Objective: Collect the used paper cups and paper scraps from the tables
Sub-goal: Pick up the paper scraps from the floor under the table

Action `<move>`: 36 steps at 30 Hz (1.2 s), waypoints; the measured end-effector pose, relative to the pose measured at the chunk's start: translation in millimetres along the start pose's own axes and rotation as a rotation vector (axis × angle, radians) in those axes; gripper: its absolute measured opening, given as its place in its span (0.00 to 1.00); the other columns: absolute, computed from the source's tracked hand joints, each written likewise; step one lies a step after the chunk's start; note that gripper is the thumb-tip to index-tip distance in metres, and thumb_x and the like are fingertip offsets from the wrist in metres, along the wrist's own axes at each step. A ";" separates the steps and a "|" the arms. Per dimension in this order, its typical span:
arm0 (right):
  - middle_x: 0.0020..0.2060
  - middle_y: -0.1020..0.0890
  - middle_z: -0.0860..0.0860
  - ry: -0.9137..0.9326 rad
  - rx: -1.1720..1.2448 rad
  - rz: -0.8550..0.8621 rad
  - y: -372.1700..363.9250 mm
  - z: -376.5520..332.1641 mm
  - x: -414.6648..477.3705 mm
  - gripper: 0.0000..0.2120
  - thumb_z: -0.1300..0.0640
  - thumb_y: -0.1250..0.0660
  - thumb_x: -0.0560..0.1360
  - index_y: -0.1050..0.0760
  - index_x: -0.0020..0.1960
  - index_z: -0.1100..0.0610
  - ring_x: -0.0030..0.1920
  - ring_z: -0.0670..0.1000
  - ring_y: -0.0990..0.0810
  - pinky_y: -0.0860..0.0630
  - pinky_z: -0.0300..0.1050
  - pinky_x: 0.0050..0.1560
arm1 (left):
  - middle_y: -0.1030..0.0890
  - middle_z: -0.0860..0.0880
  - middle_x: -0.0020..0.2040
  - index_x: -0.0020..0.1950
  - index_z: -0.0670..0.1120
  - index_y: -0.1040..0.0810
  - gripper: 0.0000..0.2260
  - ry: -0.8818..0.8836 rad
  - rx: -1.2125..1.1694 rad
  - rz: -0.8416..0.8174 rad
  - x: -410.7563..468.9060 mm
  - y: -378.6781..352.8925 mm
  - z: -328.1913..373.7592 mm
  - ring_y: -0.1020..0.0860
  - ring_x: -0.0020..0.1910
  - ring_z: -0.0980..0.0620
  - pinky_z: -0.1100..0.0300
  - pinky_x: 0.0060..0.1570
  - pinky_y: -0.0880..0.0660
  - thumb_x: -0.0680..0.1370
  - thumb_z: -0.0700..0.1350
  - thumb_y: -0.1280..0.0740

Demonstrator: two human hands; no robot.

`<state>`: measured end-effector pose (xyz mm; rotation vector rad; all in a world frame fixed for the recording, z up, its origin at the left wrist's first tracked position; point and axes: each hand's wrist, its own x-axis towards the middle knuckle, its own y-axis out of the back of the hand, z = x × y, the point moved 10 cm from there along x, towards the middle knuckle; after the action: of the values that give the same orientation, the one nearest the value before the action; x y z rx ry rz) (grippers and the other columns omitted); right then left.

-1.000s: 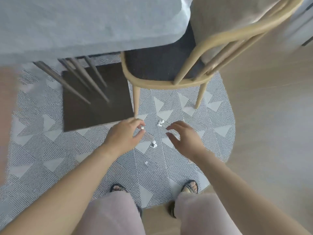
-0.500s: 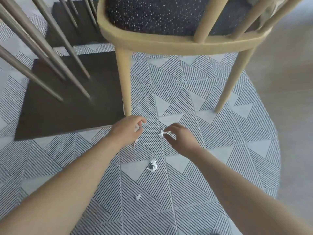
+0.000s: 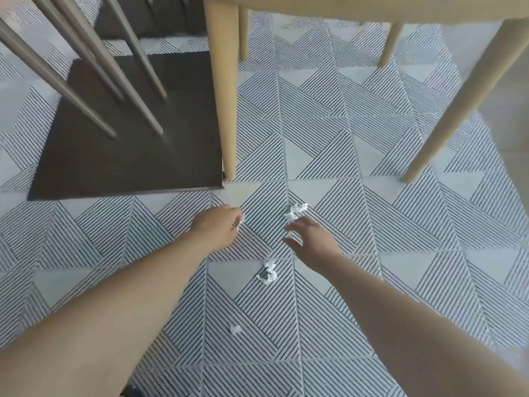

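Three white paper scraps lie on the striped rug (image 3: 386,230). The largest crumpled scrap (image 3: 297,210) sits just past the fingertips of my right hand (image 3: 310,239), whose fingers are spread, the index tip touching or almost touching it. My left hand (image 3: 219,224) is curled to the left of it, pinching a tiny white paper bit (image 3: 242,218) at its fingertips. A second scrap (image 3: 267,274) lies between my forearms, below both hands. A small third scrap (image 3: 235,329) lies nearer to me.
Wooden chair legs stand close ahead, one (image 3: 223,96) right above my left hand and one (image 3: 458,104) slanting at the right. Grey metal legs (image 3: 86,67) rise from a dark brown mat (image 3: 128,138) at the left. Bare wooden floor (image 3: 512,96) shows at the far right.
The view has dropped closer to the rug, under the chair. My right hand's fingers have spread apart at the largest scrap. My left hand stays curled on its tiny bit.
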<state>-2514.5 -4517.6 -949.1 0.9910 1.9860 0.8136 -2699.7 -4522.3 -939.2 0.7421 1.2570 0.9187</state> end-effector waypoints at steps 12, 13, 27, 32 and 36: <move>0.74 0.46 0.48 -0.065 -0.119 -0.006 -20.9 29.2 40.6 0.31 0.59 0.35 0.73 0.44 0.72 0.48 0.73 0.55 0.46 0.36 0.55 0.69 | 0.47 0.45 0.75 0.69 0.48 0.37 0.22 0.022 -0.055 -0.140 19.7 -60.8 8.3 0.37 0.69 0.42 0.47 0.59 0.28 0.76 0.41 0.39; 0.74 0.46 0.48 -0.059 -0.135 -0.024 -22.7 30.2 41.8 0.32 0.59 0.35 0.73 0.45 0.72 0.47 0.73 0.55 0.48 0.39 0.56 0.70 | 0.46 0.45 0.74 0.70 0.48 0.37 0.23 0.023 -0.061 -0.155 19.7 -62.1 6.0 0.37 0.69 0.43 0.47 0.59 0.28 0.76 0.40 0.39; 0.53 0.23 0.49 -0.003 -0.025 -0.092 -36.6 19.3 28.6 0.10 0.58 0.36 0.75 0.24 0.55 0.51 0.52 0.52 0.24 0.27 0.44 0.45 | 0.28 0.48 0.59 0.58 0.44 0.25 0.11 0.012 -0.261 -0.145 18.2 -68.1 33.0 0.25 0.54 0.49 0.59 0.54 0.28 0.76 0.39 0.35; 0.50 0.22 0.46 -0.025 0.024 -0.052 -30.7 20.0 22.8 0.11 0.53 0.32 0.72 0.25 0.54 0.48 0.49 0.49 0.22 0.27 0.43 0.42 | 0.21 0.49 0.51 0.51 0.47 0.22 0.06 -0.015 -0.242 -0.189 12.2 -76.5 49.2 0.23 0.50 0.50 0.55 0.54 0.25 0.76 0.45 0.34; 0.61 0.31 0.46 -0.047 -0.090 -0.067 -35.1 25.5 15.7 0.19 0.51 0.30 0.71 0.28 0.61 0.48 0.56 0.50 0.27 0.29 0.42 0.39 | 0.23 0.50 0.51 0.48 0.49 0.23 0.04 -0.037 -0.243 -0.153 8.0 -69.3 47.7 0.24 0.48 0.51 0.54 0.51 0.24 0.76 0.47 0.34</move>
<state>-2512.3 -4516.7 -995.2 0.8790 1.9151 0.8286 -2640.8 -4545.9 -995.0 0.4626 1.1291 0.9088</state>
